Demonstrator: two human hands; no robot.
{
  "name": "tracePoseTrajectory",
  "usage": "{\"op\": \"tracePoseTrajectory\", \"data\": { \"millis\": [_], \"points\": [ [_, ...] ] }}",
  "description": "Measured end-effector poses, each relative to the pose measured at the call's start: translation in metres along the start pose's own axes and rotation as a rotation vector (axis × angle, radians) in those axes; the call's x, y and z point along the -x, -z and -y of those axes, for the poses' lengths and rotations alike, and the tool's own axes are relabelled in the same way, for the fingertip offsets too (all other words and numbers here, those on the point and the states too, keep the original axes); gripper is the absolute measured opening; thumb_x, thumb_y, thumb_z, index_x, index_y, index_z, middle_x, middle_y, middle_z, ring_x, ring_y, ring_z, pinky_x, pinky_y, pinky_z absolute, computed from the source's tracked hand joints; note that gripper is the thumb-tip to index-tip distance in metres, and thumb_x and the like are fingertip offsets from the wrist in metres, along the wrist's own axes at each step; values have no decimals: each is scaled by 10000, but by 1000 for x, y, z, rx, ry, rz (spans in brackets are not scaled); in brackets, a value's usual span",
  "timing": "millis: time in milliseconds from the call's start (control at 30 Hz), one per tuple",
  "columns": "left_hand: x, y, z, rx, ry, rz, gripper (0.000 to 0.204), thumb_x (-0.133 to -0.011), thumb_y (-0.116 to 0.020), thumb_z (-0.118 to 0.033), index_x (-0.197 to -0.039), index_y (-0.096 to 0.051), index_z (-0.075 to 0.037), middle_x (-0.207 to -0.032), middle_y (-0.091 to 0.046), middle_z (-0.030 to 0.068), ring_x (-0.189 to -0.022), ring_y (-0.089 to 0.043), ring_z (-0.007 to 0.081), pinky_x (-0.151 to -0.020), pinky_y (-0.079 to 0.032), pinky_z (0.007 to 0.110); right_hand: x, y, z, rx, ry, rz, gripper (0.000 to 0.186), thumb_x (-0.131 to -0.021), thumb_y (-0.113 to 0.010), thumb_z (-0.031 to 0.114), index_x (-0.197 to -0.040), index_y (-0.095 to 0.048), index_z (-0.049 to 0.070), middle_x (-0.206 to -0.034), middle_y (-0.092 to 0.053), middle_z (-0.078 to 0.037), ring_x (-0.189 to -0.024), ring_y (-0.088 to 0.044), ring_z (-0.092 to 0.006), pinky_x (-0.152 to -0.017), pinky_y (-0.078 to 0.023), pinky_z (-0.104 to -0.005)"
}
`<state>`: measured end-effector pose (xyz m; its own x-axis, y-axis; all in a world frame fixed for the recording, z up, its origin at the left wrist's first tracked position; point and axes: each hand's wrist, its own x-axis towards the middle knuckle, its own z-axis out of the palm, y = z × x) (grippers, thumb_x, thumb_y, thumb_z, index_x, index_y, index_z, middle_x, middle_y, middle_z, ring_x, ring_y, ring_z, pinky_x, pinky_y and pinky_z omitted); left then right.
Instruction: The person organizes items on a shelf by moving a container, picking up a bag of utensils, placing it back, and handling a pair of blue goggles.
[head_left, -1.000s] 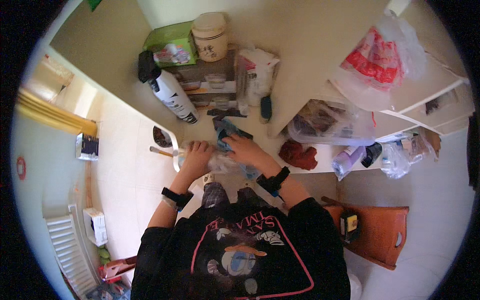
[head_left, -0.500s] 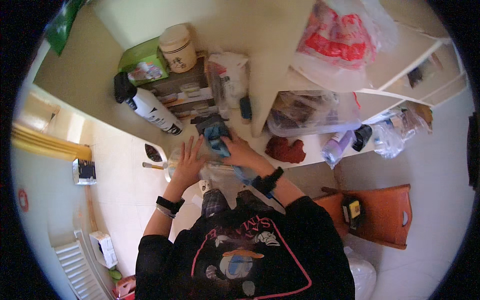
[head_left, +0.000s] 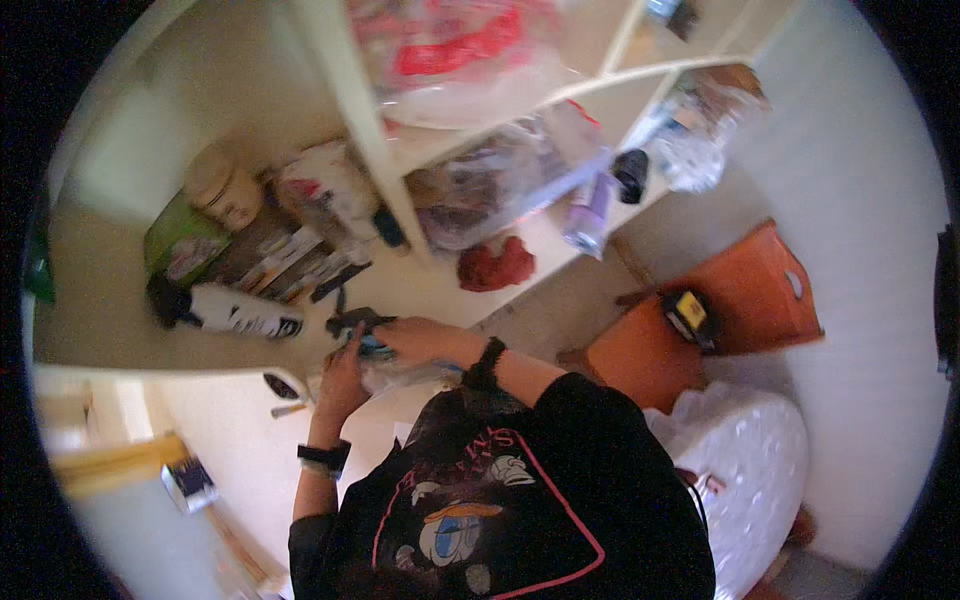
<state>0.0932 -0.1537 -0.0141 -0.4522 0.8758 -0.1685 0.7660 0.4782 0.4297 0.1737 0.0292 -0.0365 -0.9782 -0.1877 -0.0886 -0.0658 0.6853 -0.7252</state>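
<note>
A folded blue cloth (head_left: 374, 346) lies bunched at the shelf's front edge, with a dark piece of fabric or strap (head_left: 355, 322) just beyond it. My right hand (head_left: 425, 340) is closed over the cloth from the right, hiding part of it. My left hand (head_left: 341, 385) meets the cloth from the left, one finger reaching up along its edge; blur hides how its other fingers are set. Beneath both hands is a clear plastic bag (head_left: 405, 376). Black bands circle both my wrists.
A white spray bottle (head_left: 245, 312) with a black top lies tilted on the left, near a cream canister (head_left: 222, 186) and a green box (head_left: 184, 240). Rust-red cloth (head_left: 496, 264) sits on the shelf to the right. An orange-brown chair (head_left: 650, 345) stands at the right.
The whole view has swung, so the shelf appears further left and the chair nearer. My left hand, spread flat before, has drawn in against the cloth. My right hand stays on it.
</note>
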Motion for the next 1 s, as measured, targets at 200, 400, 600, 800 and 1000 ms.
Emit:
{"op": "tracePoseTrajectory", "data": {
  "millis": [200, 400, 600, 800, 1000],
  "points": [
    [8, -12, 7, -126, -87, -105, 803, -623, -668, -124, -1328, -289, -49, -1094, -519, 185, -999, -493, 352, -872, -361, 473, 27, 7, 30, -49, 0, -173, 609, -698, -641, 246, -1189, -388, -11, -905, -569, -217, -877, -563, -362, -695, -457, -431],
    [2, -14, -6, -264, -74, -141, 601, -590, -593, -14, -1168, -428, -37, -1141, -476, 141, -1038, -446, 345, -908, -335, 466, 20, -23, 14, 505, 39, -252, 630, -670, -668, 224, -1219, -422, 39, -1066, -487, -139, -979, -509, -320, -719, -460, -432],
    [-9, -32, -32, -323, 80, -358, 560, -651, -544, 18, -1195, -432, -47, -1234, -410, 142, -1165, -373, 337, -999, -248, 510, 19, -2, -8, 541, 53, -177, 581, -680, -657, 176, -1202, -440, 46, -1292, -334, -187, -1020, -479, -327, -778, -448, -449],
    [-10, -57, -70, -352, 330, -442, 579, -701, -503, 44, -1261, -399, -60, -1350, -322, 150, -1258, -289, 350, -1035, -193, 530, 35, 17, -23, 565, 169, -100, 593, -697, -641, 180, -1225, -417, 30, -1395, -238, -183, -1027, -463, -336, -821, -429, -479],
    [20, -53, -124, -75, 631, -589, 521, -735, -565, 5, -1235, -427, -42, -1327, -367, 164, -1192, -376, 347, -979, -343, 416, 31, 11, -24, 650, 167, -67, 605, -749, -591, 207, -1275, -371, 4, -1403, -250, -180, -1084, -447, -345, -867, -407, -501]
  ]
}}
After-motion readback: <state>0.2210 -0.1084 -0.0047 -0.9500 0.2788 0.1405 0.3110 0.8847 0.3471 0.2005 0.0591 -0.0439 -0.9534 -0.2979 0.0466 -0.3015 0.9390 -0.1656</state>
